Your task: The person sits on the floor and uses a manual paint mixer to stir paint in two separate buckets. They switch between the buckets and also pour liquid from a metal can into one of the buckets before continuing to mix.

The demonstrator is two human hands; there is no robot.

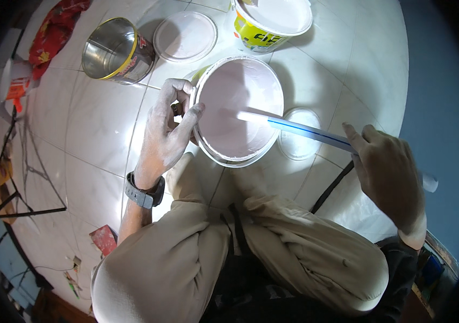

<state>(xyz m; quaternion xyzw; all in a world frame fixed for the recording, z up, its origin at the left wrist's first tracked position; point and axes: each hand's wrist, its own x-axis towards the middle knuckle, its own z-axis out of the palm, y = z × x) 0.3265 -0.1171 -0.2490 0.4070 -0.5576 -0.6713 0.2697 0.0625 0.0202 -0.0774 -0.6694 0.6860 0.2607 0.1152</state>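
**Stirring pale paint, bucket steadied at the rim**

The bucket (238, 110) of pale pinkish paint stands on the tiled floor (95, 124) just ahead of the person's knees. The left hand (167, 129) pinches its near rim, fingers (189, 116) closed over the edge. The right hand (388, 172) is wrapped shut around a long blue-and-white stick (299, 129), whose tip sits in the paint. To stir well, I'd judge: keep the rim grip firm, sweep the tip along the bottom and walls, and go slowly so nothing slops over. A lid (185, 36), a tin (115, 51) and a second bucket (267, 24) lie beyond.
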